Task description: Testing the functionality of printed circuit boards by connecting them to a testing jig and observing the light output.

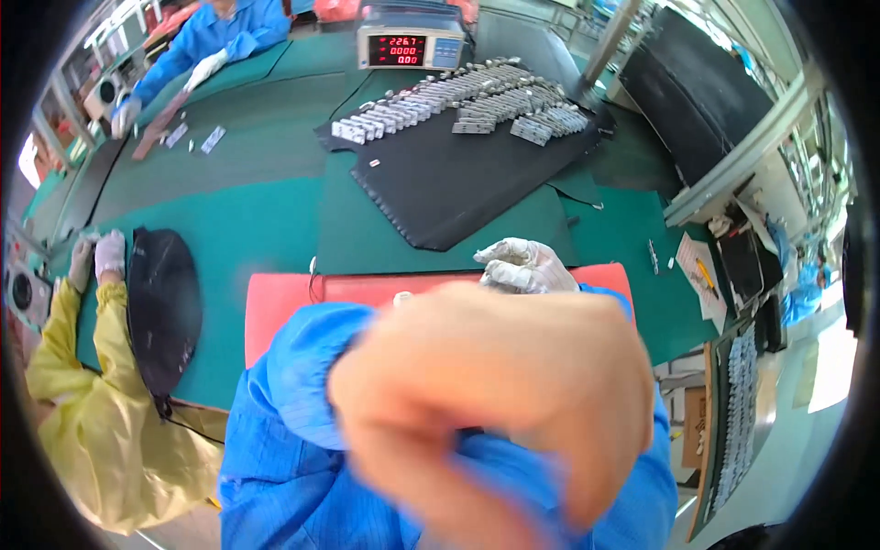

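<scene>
Blurred left hand (495,394) hides pink tray (275,307); gloved right hand (524,266) behind.

Left hand (495,403) bare, blurred, raised close before the camera, fingers curled, blue sleeve (302,385) behind it. Right hand (524,266) in white glove, closed loosely, over the far edge of the red mat (284,302). Held item not visible.

Factory assembly line, electronics-type. Long green-matted surface (257,229) with a black mat (440,183) mid-bench; rows of small grey metal parts (477,101) on the mat's far half. Bench meter with red digits (410,46) just behind the mat. Workers in blue (220,32) and yellow smocks (92,431) left of the mat, white gloves.
</scene>
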`<state>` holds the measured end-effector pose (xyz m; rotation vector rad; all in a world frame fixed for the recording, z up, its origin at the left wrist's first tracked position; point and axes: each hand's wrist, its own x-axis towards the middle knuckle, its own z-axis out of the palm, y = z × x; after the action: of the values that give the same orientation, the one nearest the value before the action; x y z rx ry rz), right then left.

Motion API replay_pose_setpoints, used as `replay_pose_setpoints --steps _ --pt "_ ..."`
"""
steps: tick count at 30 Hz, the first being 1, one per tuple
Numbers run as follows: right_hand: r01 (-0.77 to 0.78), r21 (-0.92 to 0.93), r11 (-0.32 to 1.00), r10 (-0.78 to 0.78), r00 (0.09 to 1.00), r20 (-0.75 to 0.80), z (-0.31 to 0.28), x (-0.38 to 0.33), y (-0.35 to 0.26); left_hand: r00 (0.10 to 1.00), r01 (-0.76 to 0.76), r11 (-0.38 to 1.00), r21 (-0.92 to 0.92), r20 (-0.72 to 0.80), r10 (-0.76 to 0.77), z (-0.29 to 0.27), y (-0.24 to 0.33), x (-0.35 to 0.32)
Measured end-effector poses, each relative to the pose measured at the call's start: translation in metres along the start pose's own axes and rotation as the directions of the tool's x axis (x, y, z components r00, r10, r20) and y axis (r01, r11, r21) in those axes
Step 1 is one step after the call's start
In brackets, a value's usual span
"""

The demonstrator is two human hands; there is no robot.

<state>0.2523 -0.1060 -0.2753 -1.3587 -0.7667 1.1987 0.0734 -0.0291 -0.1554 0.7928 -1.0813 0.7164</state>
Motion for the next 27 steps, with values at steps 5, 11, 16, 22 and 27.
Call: replay_pose_setpoints --steps 5,11,16,22,27 --pt "-0.035 0.003 0.999 0.035 0.999 -0.036 0.011 -0.003 0.0 0.92 0.367 0.922 0.127 0.098 -0.38 0.022 0.012 -0.016" --pt "0.522 -0.772 -0.362 -0.57 0.532 0.626 0.035 0.094 -0.041 0.808 0.58 0.811 0.076 0.074 -0.585 0.03 0.048 -0.015" --pt "0.316 -0.896 -0.312 -0.695 0.568 0.442 0.063 0.213 -0.049 0.833 0.554 0.826 0.102 -0.047 -0.552 0.027 0.045 -0.019" --pt "0.046 -0.948 -0.316 -0.65 0.717 0.252 0.073 0.274 -0.044 0.874 0.065 0.479 0.875 0.181 -0.45 0.025 0.048 -0.047" --pt "0.059 -0.987 -0.15 -0.51 0.85 0.129 0.05 0.26 -0.033 0.767 -0.037 0.316 0.948 0.23 -0.599 0.023 0.057 -0.055"
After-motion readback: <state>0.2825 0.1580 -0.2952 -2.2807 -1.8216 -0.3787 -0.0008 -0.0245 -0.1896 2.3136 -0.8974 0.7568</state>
